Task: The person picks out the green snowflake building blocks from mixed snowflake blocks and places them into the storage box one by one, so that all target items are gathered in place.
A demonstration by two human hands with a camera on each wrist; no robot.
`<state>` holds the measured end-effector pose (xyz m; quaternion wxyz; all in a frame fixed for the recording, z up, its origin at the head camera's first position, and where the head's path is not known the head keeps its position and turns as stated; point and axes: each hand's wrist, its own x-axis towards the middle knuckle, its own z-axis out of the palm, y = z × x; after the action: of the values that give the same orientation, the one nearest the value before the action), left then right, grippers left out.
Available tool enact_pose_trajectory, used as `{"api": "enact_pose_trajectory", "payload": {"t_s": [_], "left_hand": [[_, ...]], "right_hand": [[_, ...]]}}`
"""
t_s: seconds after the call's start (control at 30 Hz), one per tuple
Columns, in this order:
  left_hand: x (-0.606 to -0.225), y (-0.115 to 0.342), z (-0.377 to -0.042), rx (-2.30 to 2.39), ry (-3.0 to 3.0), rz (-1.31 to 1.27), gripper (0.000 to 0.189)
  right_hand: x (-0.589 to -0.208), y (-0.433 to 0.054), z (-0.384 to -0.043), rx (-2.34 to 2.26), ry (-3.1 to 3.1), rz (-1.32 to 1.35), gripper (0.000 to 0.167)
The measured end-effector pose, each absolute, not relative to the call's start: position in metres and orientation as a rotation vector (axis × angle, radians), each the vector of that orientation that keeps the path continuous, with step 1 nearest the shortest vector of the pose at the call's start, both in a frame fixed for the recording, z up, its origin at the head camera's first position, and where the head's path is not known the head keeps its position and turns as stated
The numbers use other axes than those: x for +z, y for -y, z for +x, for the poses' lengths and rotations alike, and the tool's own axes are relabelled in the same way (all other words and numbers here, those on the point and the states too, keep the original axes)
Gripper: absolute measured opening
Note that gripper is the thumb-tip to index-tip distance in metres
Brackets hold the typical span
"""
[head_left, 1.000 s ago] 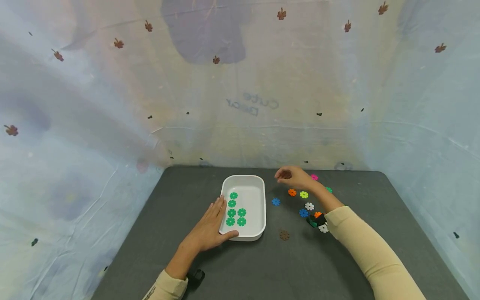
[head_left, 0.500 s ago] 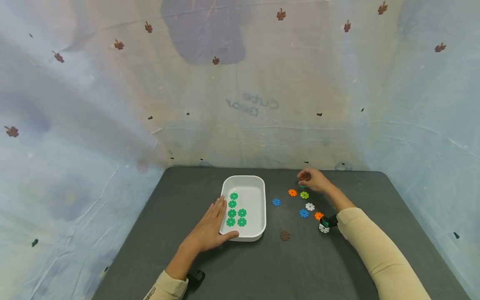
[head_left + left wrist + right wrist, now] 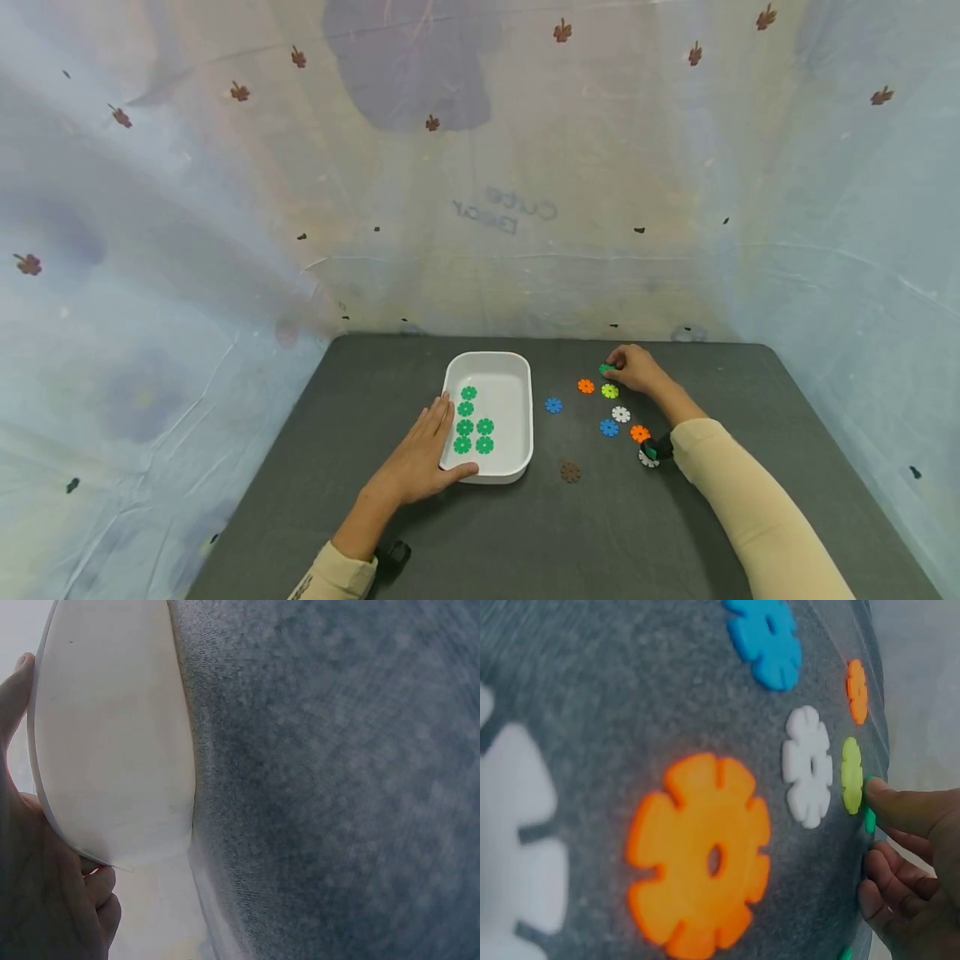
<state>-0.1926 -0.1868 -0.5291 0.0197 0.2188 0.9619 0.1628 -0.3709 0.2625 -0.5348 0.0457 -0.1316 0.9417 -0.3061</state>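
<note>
My left hand (image 3: 416,458) rests against the left side of a white tray (image 3: 512,467), its fingers straight along the wall and its thumb over the near rim. Several green notched plastic discs (image 3: 485,426) lie flat in the tray's left half. At the back right of the table, my right hand (image 3: 639,368) pinches another green notched disc (image 3: 607,369) between thumb and fingers. In the right wrist view the thumb (image 3: 907,806) lies on this green disc (image 3: 870,814), low at the table. A yellow-green disc (image 3: 610,391) lies just in front of it.
Loose discs are spread right of the tray: orange (image 3: 586,386), blue (image 3: 553,405), white (image 3: 621,414), another blue (image 3: 609,427), another orange (image 3: 640,433) and brown (image 3: 570,472). A second white disc (image 3: 648,458) is partly under the right wrist strap. Behind the table (image 3: 480,542) hangs a patterned sheet (image 3: 525,283).
My right hand has moved right from beside the tray, then lowered slightly and taken hold of the green disc. My left hand and the tray have stayed in place.
</note>
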Motion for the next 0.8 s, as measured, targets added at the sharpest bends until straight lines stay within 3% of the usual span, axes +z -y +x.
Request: {"api": "enact_pose_trajectory", "payload": {"t_s": [0.4, 0.8], "left_hand": [[-0.529, 0.188, -0.192, 0.508, -2.969, 0.678, 0.12], [-0.531, 0.188, -0.194, 0.508, -2.982, 0.677, 0.12]], "right_hand": [[-0.523, -0.248, -0.368, -1.057, -2.828, -0.446, 0.012], [-0.487, -0.202, -0.358, -1.328, -2.642, -0.7, 0.02]]}}
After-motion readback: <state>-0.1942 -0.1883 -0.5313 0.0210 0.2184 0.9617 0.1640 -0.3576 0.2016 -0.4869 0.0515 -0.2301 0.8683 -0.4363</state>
